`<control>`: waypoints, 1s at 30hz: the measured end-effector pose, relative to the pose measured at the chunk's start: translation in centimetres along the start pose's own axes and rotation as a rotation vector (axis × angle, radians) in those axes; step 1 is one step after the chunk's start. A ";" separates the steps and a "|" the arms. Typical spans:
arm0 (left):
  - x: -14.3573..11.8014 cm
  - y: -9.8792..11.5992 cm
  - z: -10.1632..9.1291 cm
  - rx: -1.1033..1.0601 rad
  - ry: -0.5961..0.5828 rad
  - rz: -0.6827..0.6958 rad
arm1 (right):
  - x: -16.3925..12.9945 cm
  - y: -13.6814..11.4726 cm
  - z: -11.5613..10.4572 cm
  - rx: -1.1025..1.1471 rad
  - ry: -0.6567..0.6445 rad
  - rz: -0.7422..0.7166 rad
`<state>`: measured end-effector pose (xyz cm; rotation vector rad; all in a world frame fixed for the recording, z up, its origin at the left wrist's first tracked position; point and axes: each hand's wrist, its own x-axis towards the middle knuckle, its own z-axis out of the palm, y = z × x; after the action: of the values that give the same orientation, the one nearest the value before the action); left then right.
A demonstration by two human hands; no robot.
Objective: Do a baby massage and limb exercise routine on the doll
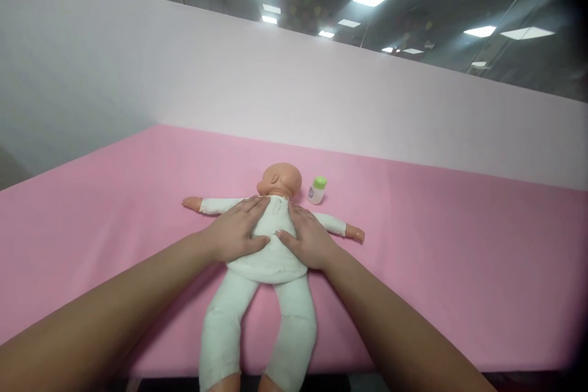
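Note:
A baby doll (275, 257) with a white cloth body lies stretched out, its head away from me and turned to the left. Its arms spread to both sides and its legs point toward me. My left hand (239, 229) rests flat on the left of its upper torso, fingers extended and thumb pointing inward. On the right side of the torso lies my right hand (310, 236), also flat with the thumb toward the middle. Neither hand grasps anything. Beside the doll's head, on the right, stands a small white bottle (316, 191) with a green cap.
A pink cover (436, 257) spreads over the table under the doll. Behind it rises a white wall panel (275, 92), with dark glass above reflecting ceiling lights. The table's front edge runs beneath the doll's lower legs.

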<state>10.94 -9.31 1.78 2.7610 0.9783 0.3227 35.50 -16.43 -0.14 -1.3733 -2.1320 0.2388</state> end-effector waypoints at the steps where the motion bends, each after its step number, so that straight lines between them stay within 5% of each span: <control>1: 0.0 0.1 0.0 0.009 0.012 0.005 | 0.0 -0.1 0.0 0.007 0.002 0.000; 12: 0.1 0.9 0.7 0.142 0.084 0.064 | 0.3 -0.2 1.7 -0.077 -0.023 0.108; 19: -1.5 0.5 2.4 0.054 0.342 -0.030 | -0.1 -1.2 2.5 -0.126 0.058 0.122; 25: -4.1 2.4 2.2 -0.148 0.639 -0.445 | -2.3 -4.1 2.3 -0.137 0.256 0.347; 27: -5.0 3.3 2.0 -0.310 0.609 -0.576 | -3.3 -5.5 2.0 -0.085 0.283 0.422; 30: -6.4 4.8 2.2 -0.429 0.515 -0.591 | -4.7 -7.2 1.6 -0.010 0.284 0.481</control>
<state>9.52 -17.26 0.03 1.9235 1.5577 1.0208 30.46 -23.56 0.02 -1.7943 -1.5557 0.2042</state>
